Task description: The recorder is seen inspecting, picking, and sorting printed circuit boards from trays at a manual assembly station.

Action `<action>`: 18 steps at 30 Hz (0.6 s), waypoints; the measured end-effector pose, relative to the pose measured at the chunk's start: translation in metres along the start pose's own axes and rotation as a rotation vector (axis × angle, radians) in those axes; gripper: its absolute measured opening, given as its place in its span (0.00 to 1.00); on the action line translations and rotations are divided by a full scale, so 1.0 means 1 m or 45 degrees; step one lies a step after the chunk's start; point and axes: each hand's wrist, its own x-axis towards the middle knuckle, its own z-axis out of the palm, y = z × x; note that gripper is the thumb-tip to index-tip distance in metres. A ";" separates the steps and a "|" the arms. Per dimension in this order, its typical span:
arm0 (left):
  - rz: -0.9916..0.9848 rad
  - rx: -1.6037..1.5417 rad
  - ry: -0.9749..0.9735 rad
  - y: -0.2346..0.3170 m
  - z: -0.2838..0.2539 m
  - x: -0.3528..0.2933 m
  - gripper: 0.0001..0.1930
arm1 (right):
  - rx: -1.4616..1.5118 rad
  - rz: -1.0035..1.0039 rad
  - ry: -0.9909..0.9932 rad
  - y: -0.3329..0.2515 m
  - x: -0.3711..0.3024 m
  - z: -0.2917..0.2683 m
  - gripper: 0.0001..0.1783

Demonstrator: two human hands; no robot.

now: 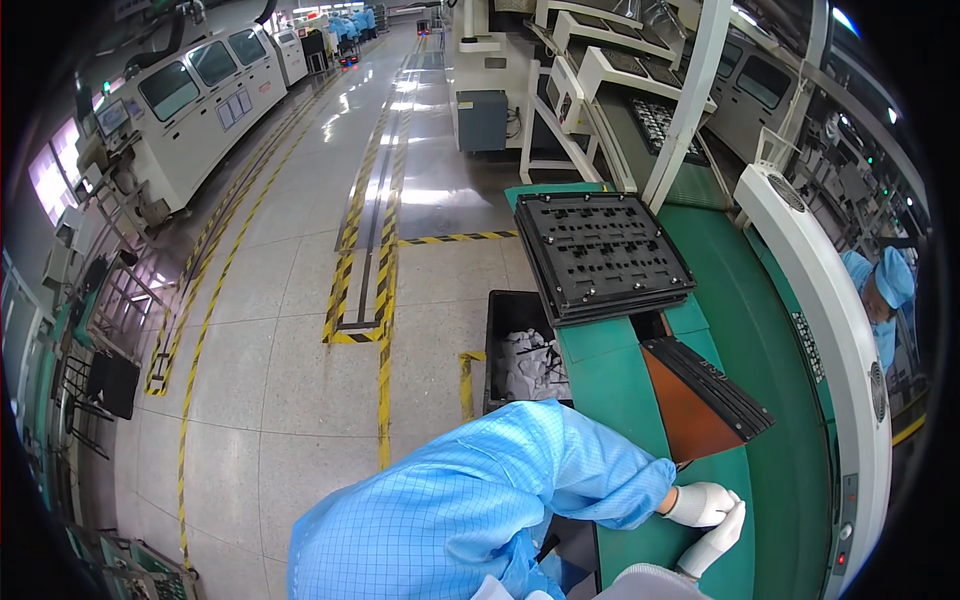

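Blue cleanroom sleeve (470, 490) fills the bottom of frame, nearest the lens, person bent over the green bench (780, 330). Far left: white line machines (200, 110) along the wall and yellow-black floor tape (385, 290) running down the aisle. Centre: black bin (503, 315) on the floor against the bench end, white scrap inside.

Right of that, both gloved hands meet low on the bench top. Left hand (700, 503) in a white glove, fingers curled loosely, resting on the green surface; can't tell if anything is pinched in it. Right hand (716, 540) just below and touching it, fingers extended and pressed together, not visibly gripping anything.

Nearest thing to the hands: tilted tray stack (705, 395), black frames over an orange-brown sheet, leaning at an angle just above the left hand, not touched. Judgement: rigid and flat, moderate weight as a stack, sheets may slide over each other, so take it by two opposite edges and keep it level.

Further up the bench: black pallet stack (603, 255), lying flat, well apart from the hands. Right edge: long white machine housing (830, 330), and a co-worker's blue cap (893, 277) beyond it.
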 end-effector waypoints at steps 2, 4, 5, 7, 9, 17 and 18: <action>0.005 -0.008 0.021 -0.003 0.001 0.000 0.10 | -0.006 -0.010 -0.001 -0.002 -0.002 0.001 0.27; 0.033 0.001 0.027 -0.007 0.003 0.000 0.10 | 0.047 0.014 0.001 -0.005 -0.004 0.002 0.26; 0.047 -0.002 0.026 -0.008 0.004 0.000 0.10 | 0.029 0.010 0.002 -0.007 -0.005 0.003 0.26; 0.081 -0.025 0.044 -0.012 0.006 0.000 0.10 | 0.024 -0.019 -0.010 -0.009 -0.007 0.003 0.26; 0.091 -0.009 0.053 -0.014 0.008 0.001 0.11 | -0.019 -0.027 0.009 -0.010 -0.007 0.004 0.26; 0.074 -0.010 0.048 -0.015 0.008 0.003 0.11 | -0.051 -0.007 0.012 -0.016 -0.008 0.006 0.25; 0.047 -0.030 0.042 -0.015 0.008 0.003 0.11 | -0.065 -0.011 0.011 -0.017 -0.009 0.006 0.25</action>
